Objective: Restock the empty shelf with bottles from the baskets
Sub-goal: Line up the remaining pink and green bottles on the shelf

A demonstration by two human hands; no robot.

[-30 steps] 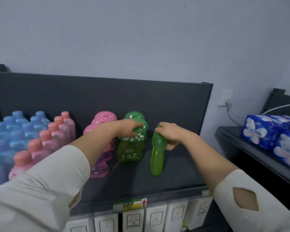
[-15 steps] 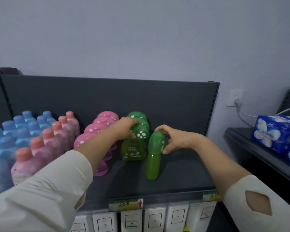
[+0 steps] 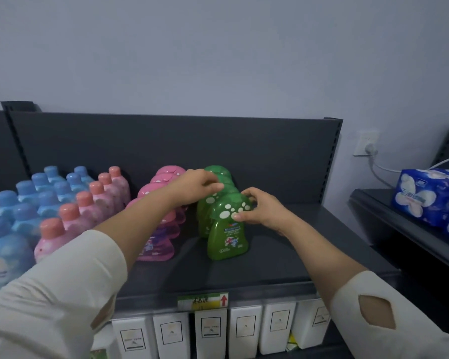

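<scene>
Head view, looking down on a dark shelf (image 3: 283, 265). Both forearms cross the scene and hide much of it. The left arm covers most of the row of pink mushroom-shaped bottles (image 3: 157, 244), so I make out about four but cannot be sure. The blue bottles (image 3: 3, 244) run off the left edge and cannot be counted. Blue tissue packs (image 3: 425, 196) on a neighbouring shelf are cut off at the right. A price tag (image 3: 202, 300) on the shelf's front lip is too blurred to read.

The front green bottle (image 3: 227, 235), mushroom-shaped with white spots on its cap, stands upright on the shelf with its label facing the camera. It is just right of the pink row and at the head of a line of green bottles. The right hand (image 3: 261, 212) pinches its cap, thumb on the near face and fingers wrapped round the far side. The left hand (image 3: 198, 182) curls over the cap of the second green bottle (image 3: 205, 208) just behind it. The two hands are close but apart.

Green bottles number about four, the back ones partly hidden. Six bottles with salmon caps (image 3: 69, 212) stand in one row. Six white boxes (image 3: 210, 330) line the level below.
</scene>
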